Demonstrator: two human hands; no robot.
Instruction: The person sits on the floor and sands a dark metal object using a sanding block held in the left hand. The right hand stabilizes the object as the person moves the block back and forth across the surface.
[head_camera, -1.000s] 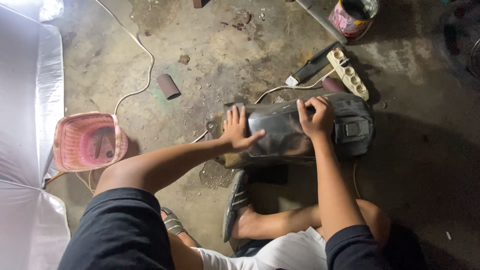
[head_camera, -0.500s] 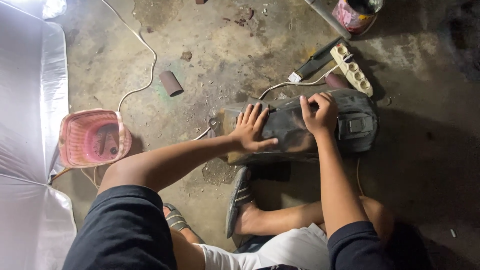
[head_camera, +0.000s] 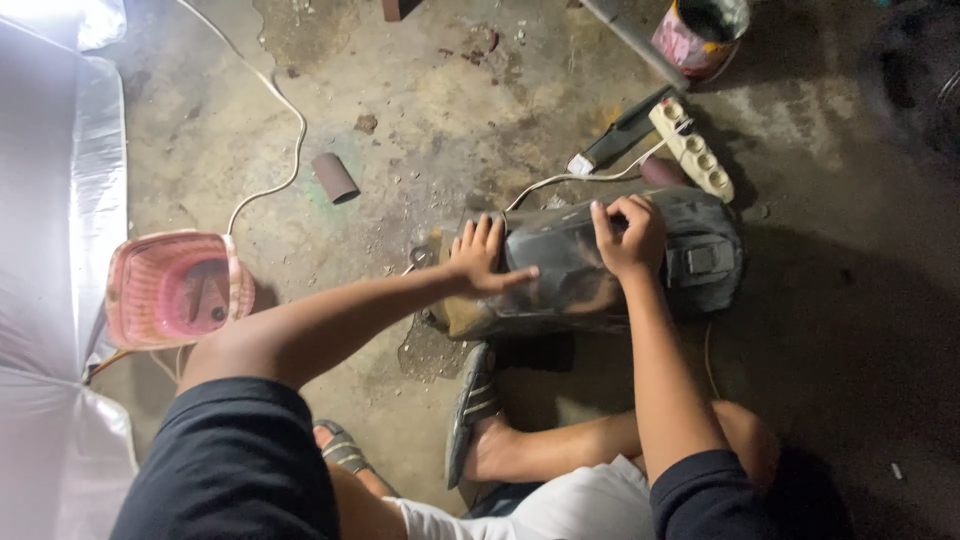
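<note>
Fingers (head_camera: 478, 240) of the left hand (head_camera: 482, 262) were seen spread flat and open on the near-left part of a dark curved panel (head_camera: 560, 275), pressing down on it without gripping anything, while the right hand (head_camera: 628, 238) was curled into a loose fist on the panel's upper middle; whether something small was held inside that fist could not be told. The panel was lying on the stained concrete floor (head_camera: 450, 110), propped on its near side against a sandalled foot (head_camera: 478, 410). Just beyond the panel's far right corner a white power strip (head_camera: 692, 150) was lying, with a white cable (head_camera: 270, 130) running away to the far left of the panel. A short brown tube (head_camera: 335, 177) was seen to the far left of the panel, a pink plastic basket (head_camera: 175, 288) well to its left, and a paint-smeared can (head_camera: 700, 30) far beyond it. Several risks were judged likely. The curved, glossy panel could be rocked or slid off the foot if the flat palm's pressure were eased, since nothing was clamping it. The cable passing close to the panel's far edge could be caught under it or dragged, and the power strip could be pulled along. Knuckles could be scraped on the rough floor if the fist slipped off the rounded surface.
</note>
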